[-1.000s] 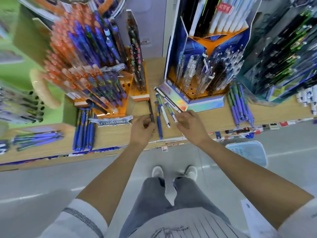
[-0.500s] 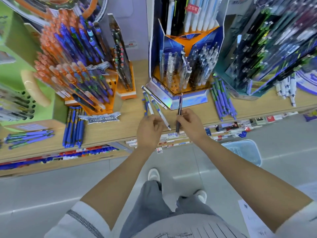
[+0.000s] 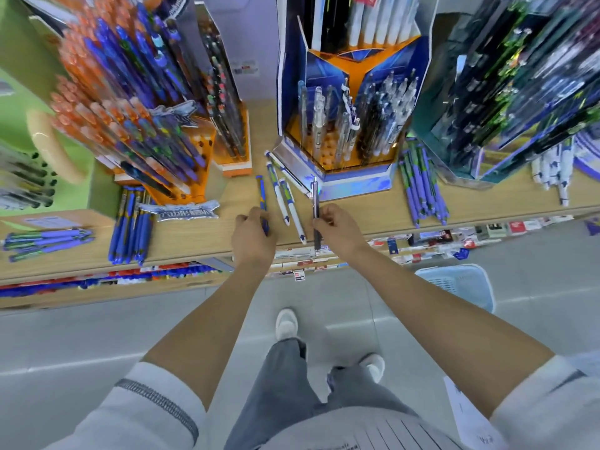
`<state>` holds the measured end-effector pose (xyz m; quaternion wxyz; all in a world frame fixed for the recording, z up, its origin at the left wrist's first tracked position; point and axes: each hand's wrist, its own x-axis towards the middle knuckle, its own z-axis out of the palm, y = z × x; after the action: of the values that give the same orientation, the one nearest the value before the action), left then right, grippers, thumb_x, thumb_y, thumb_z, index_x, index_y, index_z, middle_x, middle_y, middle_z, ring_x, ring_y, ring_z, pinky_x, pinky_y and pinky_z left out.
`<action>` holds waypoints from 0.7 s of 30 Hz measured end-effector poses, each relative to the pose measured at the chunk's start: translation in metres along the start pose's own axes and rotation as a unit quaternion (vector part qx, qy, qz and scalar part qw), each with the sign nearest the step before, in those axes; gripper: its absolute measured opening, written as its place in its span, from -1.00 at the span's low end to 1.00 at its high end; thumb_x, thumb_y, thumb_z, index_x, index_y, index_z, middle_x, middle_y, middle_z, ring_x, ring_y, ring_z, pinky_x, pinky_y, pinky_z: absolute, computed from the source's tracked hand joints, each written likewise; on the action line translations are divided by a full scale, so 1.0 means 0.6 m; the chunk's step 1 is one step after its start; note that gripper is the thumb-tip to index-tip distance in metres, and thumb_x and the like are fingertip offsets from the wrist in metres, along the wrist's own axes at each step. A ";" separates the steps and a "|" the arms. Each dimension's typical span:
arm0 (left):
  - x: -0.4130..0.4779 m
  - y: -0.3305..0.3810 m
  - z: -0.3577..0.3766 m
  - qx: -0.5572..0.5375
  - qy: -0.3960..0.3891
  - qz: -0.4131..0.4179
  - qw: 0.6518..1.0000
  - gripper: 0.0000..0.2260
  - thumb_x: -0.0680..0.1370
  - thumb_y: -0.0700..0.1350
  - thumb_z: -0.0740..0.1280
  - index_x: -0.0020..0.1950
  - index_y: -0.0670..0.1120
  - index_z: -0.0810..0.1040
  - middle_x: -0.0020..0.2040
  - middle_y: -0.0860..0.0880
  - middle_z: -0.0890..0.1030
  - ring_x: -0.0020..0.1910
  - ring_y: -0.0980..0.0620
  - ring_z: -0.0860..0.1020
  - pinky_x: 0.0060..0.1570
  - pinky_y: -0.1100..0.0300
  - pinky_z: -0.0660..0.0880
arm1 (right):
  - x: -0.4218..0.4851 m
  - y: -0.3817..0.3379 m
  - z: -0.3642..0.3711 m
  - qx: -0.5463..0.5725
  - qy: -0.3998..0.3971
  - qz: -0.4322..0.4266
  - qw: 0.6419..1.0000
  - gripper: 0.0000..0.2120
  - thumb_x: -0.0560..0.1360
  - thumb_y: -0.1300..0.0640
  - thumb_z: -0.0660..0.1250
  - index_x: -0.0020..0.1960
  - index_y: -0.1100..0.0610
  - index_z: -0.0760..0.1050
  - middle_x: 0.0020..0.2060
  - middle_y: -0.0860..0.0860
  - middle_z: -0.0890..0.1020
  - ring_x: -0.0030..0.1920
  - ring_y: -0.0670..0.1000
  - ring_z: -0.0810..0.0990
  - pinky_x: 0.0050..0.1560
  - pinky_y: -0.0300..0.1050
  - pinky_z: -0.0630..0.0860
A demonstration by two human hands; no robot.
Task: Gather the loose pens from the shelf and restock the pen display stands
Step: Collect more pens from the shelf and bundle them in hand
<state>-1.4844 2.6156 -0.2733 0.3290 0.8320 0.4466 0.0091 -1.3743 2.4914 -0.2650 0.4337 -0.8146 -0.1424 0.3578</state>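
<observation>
Dark pen [image 3: 315, 206]: right hand [image 3: 341, 232] is pinching it mid-frame; left hand [image 3: 253, 237] is gripping blue pen [image 3: 261, 198]. Likely risk: fingertip pinch slipping, pen dropping floorward.

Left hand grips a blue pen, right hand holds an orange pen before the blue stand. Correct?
Not orange: the head view shows the right hand holding a dark pen before the blue stand. The left hand does grip a blue pen.

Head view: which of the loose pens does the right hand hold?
The dark pen, pinched in the right hand; the blue pen is in the left hand, and the white pens lie untouched between.
</observation>
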 end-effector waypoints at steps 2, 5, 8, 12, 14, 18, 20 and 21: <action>0.012 -0.013 -0.009 0.010 0.007 -0.010 1.000 -0.79 0.48 -0.24 0.33 0.09 -0.06 0.50 -0.03 -0.16 0.55 -0.22 -0.06 0.41 -0.24 0.16 0.28 | 0.009 0.001 0.001 -0.001 0.027 0.009 1.000 -0.80 0.54 0.25 0.26 -0.22 0.07 0.37 -0.27 0.10 0.57 -0.28 0.05 0.50 -0.21 -0.12 0.43; 0.028 -0.019 -0.020 0.008 0.007 0.007 1.000 -0.83 0.46 -0.21 0.33 0.04 -0.07 0.52 -0.09 -0.13 0.57 -0.18 -0.11 0.50 -0.23 0.14 0.34 | 0.017 0.001 0.006 -0.023 0.047 -0.001 0.999 -0.84 0.52 0.25 0.28 -0.21 0.09 0.39 -0.33 0.00 0.51 -0.27 0.04 0.47 -0.16 -0.10 0.38; 0.044 0.003 -0.022 -0.002 0.003 0.048 0.999 -0.80 0.47 -0.10 0.36 0.07 -0.08 0.56 -0.09 -0.09 0.62 -0.10 -0.12 0.57 -0.14 0.11 0.44 | 0.019 -0.004 0.008 -0.029 0.092 -0.059 0.994 -0.95 0.53 0.25 0.27 -0.08 0.13 0.42 -0.35 0.00 0.51 -0.31 0.06 0.50 -0.21 -0.07 0.42; 0.058 0.039 -0.011 0.002 -0.054 0.054 0.997 -0.53 0.45 0.16 0.42 0.17 -0.11 0.43 -0.09 -0.09 0.65 -0.07 -0.13 0.59 -0.15 0.06 0.47 | 0.018 -0.023 0.006 -0.039 0.082 -0.085 0.992 -0.90 0.57 0.27 0.23 -0.03 0.08 0.40 -0.36 0.04 0.53 -0.43 -0.11 0.47 -0.35 -0.28 0.38; 0.063 0.045 -0.004 0.030 -0.072 0.057 0.995 -0.43 0.41 0.21 0.44 0.19 -0.13 0.35 -0.09 -0.12 0.64 -0.08 -0.17 0.60 -0.25 0.07 0.42 | 0.024 -0.027 0.010 -0.029 0.050 -0.073 0.996 -0.91 0.58 0.30 0.22 0.01 0.14 0.42 -0.28 0.06 0.56 -0.38 -0.10 0.50 -0.32 -0.34 0.40; 0.075 0.042 -0.011 0.066 -0.082 0.040 0.994 -0.46 0.41 0.03 0.47 0.22 -0.16 0.29 -0.03 -0.19 0.60 -0.05 -0.25 0.58 -0.28 0.07 0.37 | 0.035 -0.027 0.007 -0.046 0.026 -0.072 0.996 -0.90 0.56 0.26 0.24 0.07 0.20 0.44 -0.26 0.02 0.55 -0.26 0.05 0.54 -0.14 -0.09 0.49; 0.080 0.036 -0.020 0.079 -0.072 0.030 0.994 -0.50 0.42 -0.02 0.44 0.24 -0.16 0.31 0.00 -0.19 0.60 -0.04 -0.25 0.58 -0.24 0.07 0.38 | 0.037 -0.028 0.004 -0.054 0.038 -0.071 0.995 -0.89 0.56 0.27 0.24 0.08 0.21 0.45 -0.22 0.06 0.56 -0.24 0.07 0.54 -0.14 -0.09 0.47; 0.082 0.034 -0.024 0.083 -0.070 0.025 0.994 -0.52 0.43 -0.02 0.43 0.23 -0.16 0.33 0.02 -0.18 0.61 -0.02 -0.24 0.58 -0.22 0.07 0.40 | 0.038 -0.029 0.005 -0.054 0.040 -0.071 0.995 -0.88 0.56 0.28 0.24 0.10 0.20 0.45 -0.18 0.06 0.55 -0.22 0.06 0.52 -0.14 -0.15 0.44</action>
<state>-1.4446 2.6524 -0.2643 0.2893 0.8657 0.4011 -0.0782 -1.3592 2.5157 -0.2626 0.4185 -0.8386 -0.2015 0.2845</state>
